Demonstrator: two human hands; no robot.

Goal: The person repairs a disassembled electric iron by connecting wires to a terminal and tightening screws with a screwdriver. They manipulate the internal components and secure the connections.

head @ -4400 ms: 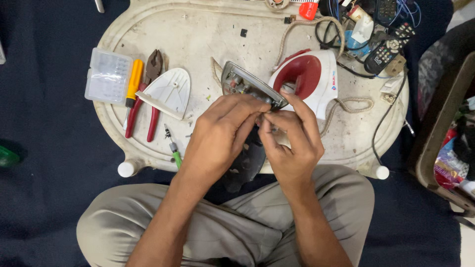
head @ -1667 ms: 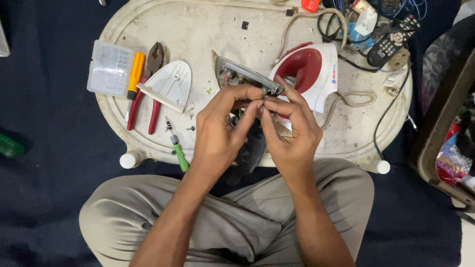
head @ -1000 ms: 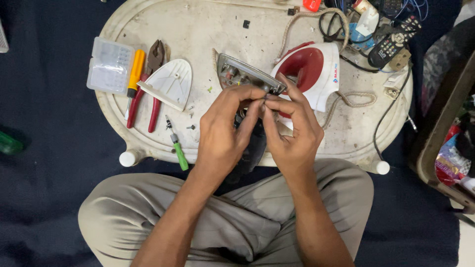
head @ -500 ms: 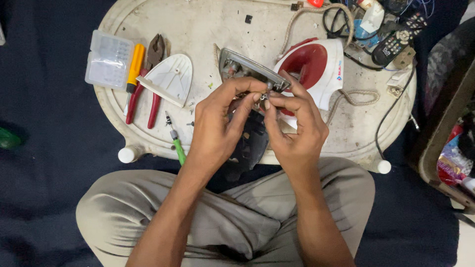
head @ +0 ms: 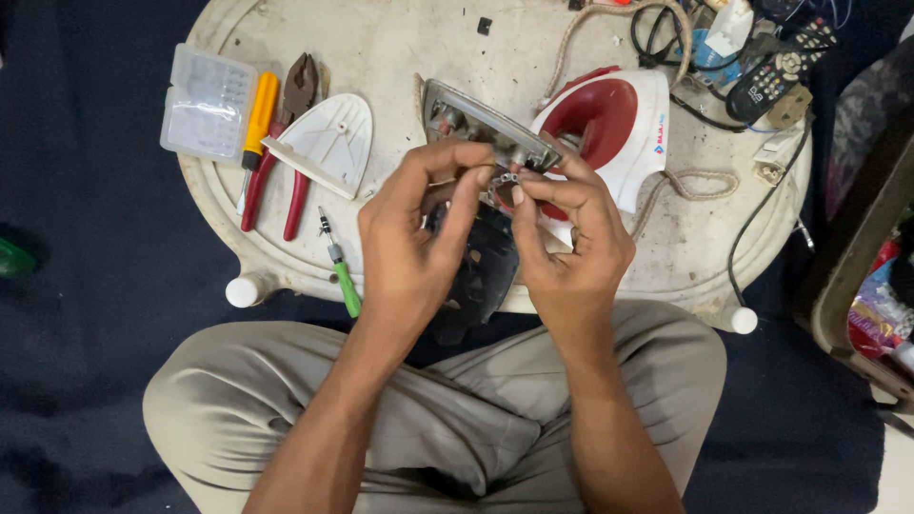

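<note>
Both hands meet over the near edge of a low white oval table (head: pixel 400 38). My left hand (head: pixel 414 238) and my right hand (head: pixel 571 233) pinch a small metal part (head: pixel 505 178) between their fingertips. Just beyond the fingers stands the metal soleplate (head: pixel 476 122) of a taken-apart clothes iron, tilted on edge. Its red and white body (head: pixel 609 124) lies behind it to the right. A dark plate (head: pixel 481 271) lies under my hands at the table edge.
At the left lie a clear parts box (head: pixel 205 103), a yellow-handled screwdriver (head: pixel 259 119), red-handled pliers (head: pixel 290 143), a white iron cover (head: pixel 328 143) and a green screwdriver (head: pixel 341 271). Cords, a remote control (head: pixel 776 76) and a plug (head: pixel 776 157) crowd the far right. Dark cloth covers the floor.
Both hands stayed together over the iron, fingers working the small part; they have lifted it slightly nearer the soleplate. The view shifted a little.
</note>
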